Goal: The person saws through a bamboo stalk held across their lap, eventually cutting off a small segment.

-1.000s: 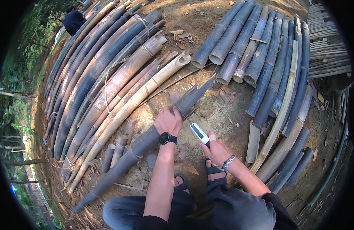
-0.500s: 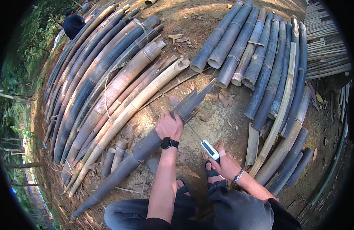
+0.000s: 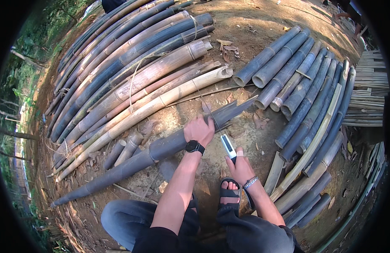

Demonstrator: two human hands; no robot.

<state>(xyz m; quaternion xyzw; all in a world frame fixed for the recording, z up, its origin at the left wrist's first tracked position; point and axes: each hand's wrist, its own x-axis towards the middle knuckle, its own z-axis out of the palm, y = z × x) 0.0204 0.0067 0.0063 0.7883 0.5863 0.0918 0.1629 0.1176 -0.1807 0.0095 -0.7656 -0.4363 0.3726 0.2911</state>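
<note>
A long dark bamboo pole (image 3: 131, 162) lies slanted across the dirt in front of me, its split end pointing up and right. My left hand (image 3: 199, 130), with a black watch at the wrist, grips the pole near that split end. My right hand (image 3: 240, 166) holds a broad-bladed knife (image 3: 228, 146) by its handle, blade pointing up and away, just right of the pole and apart from it. My sandalled feet (image 3: 228, 195) stand below the hands.
A big stack of long bamboo poles (image 3: 119, 76) lies to the left and back. Shorter dark bamboo sections (image 3: 296, 84) and split slats (image 3: 317, 143) lie to the right. A bundle of thin strips (image 3: 368, 92) sits at far right. Short offcuts (image 3: 125, 149) rest beside the pole.
My right hand with the knife dropped lower and to the right, then came back up toward the pole. My left hand stayed gripping the pole.
</note>
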